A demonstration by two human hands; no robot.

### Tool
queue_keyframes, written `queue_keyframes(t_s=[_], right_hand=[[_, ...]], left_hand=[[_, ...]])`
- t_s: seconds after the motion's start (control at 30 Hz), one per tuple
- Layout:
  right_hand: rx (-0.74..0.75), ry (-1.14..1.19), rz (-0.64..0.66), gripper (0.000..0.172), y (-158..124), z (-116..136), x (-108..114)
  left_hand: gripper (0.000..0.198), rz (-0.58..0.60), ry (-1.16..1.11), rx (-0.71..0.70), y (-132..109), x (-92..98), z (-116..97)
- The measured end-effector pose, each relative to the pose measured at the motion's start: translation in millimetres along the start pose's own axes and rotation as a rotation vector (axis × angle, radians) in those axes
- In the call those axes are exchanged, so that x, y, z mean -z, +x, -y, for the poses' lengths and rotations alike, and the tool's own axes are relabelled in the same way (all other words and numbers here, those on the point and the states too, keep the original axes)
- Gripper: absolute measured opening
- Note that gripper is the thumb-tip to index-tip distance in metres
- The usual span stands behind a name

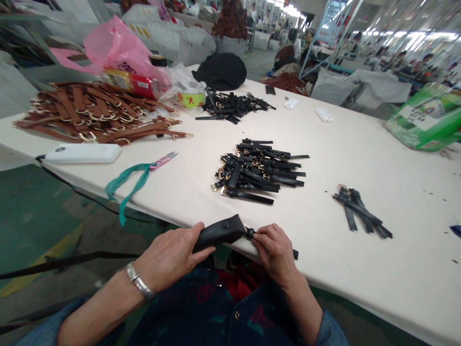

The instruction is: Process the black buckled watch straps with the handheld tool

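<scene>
My left hand (176, 250) is wrapped round a black, boxy handheld piece (221, 230) with a small raised nub on top; its exact kind I cannot make out. My right hand (274, 250) pinches a short black strap (249, 233) close to the front end of that piece. The strap's tail sticks out past my right fingers near the table edge. Just beyond both hands lies a pile of black buckle straps (252, 170) with gold-coloured buckles. Over to the right, several more black straps (362, 211) lie crossed on the white table (334, 158).
Pink thread snips (163, 161) with a green ribbon and a white power bank (84, 153) lie at left. Behind them are brown buckled straps (75, 110), a pink bag (115, 45) and a red can (131, 82). A green package (427, 117) stands at far right.
</scene>
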State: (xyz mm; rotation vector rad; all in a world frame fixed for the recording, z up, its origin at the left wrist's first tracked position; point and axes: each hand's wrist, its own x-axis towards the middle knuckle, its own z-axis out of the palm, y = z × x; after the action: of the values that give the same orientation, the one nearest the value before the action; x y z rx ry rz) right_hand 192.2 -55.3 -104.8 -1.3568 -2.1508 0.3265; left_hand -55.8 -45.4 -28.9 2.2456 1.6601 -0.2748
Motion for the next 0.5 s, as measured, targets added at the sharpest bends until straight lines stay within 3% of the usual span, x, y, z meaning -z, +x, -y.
queue_keyframes(t_s=[0.3, 0.5], right_hand=[[-0.054, 0.072, -0.024, 0.014, 1, 1, -1], [-0.096, 0.105, -0.033, 0.014, 2, 4, 2]], left_hand=[[0.032, 0.012, 0.033, -0.046, -8, 6.0, 1], [0.027, -0.014, 0.048, -0.124, 3, 16.7, -6]])
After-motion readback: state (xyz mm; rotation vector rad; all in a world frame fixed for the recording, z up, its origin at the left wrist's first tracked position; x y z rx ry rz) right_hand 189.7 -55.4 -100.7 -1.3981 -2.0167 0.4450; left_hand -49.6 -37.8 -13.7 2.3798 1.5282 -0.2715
